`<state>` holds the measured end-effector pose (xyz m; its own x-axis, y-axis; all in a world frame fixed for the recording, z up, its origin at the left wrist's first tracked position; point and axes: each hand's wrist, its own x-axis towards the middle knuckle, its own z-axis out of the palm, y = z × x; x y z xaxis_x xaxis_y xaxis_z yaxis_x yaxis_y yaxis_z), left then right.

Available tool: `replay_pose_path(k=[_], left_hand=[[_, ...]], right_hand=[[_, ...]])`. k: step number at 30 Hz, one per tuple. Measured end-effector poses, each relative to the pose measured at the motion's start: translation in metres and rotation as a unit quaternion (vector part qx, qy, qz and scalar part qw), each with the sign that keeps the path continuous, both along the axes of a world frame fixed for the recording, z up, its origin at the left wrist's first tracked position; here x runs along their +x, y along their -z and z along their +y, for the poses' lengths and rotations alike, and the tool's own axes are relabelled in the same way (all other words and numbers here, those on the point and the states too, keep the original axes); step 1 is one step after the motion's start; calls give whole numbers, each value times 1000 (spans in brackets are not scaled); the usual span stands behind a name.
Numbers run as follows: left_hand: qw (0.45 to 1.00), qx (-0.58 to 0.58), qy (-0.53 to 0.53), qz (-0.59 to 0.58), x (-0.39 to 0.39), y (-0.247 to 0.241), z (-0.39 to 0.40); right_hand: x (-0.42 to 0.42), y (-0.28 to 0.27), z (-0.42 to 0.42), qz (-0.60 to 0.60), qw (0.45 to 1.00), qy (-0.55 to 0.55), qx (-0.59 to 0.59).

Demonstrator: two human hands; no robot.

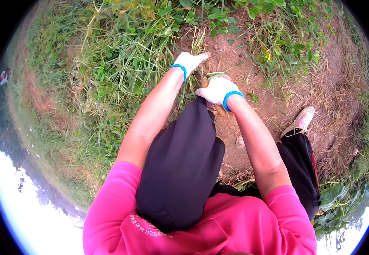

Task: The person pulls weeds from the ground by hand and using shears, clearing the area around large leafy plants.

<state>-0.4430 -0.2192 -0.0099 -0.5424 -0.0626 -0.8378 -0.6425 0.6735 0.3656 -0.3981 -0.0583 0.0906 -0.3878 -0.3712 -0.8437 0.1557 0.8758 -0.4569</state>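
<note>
My right hand (219, 89), in a white knit glove with a blue cuff, is closed around the wooden handle (220, 110) of a hand tool. Part of the tool's metal shows between my hands; its shape is mostly hidden. My left hand (190, 62), gloved the same way, lies above and left of it against a tuft of grass (198, 40), with fingers pointing right over bare soil. The fingertips of that glove look soiled. Whether it grips the grass stems cannot be told. My black-clad knee (184, 159) is raised just below the hands.
Tall grass and weeds (130, 60) grow thickly on the left. Leafy plants (277, 41) stand at the upper right beside reddish bare soil (257, 83). My light shoe (304, 119) rests on the ground at the right, near dry cut grass (337, 137).
</note>
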Motion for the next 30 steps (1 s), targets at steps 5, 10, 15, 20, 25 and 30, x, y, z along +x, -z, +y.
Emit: replay_pose_path(k=[5,10,15,20,25,30], left_hand=[[995,-82,61,8,-13,11,11],[981,-148,117,47,-12,8,25],[984,-134,99,66,-10,21,17],[991,95,-87,-26,-2,30,-18],[944,236,-221,-56,17,10,-33],[915,263,-289,-98,19,6,-24]], right_hand=[[-9,-21,10,18,990,-125,62],[-10,-35,27,30,986,-138,92],[-21,-31,68,10,992,-58,109],[-30,10,86,-20,994,111,-4],[-28,56,64,-152,930,273,-193],[-37,66,56,-104,970,212,-64]])
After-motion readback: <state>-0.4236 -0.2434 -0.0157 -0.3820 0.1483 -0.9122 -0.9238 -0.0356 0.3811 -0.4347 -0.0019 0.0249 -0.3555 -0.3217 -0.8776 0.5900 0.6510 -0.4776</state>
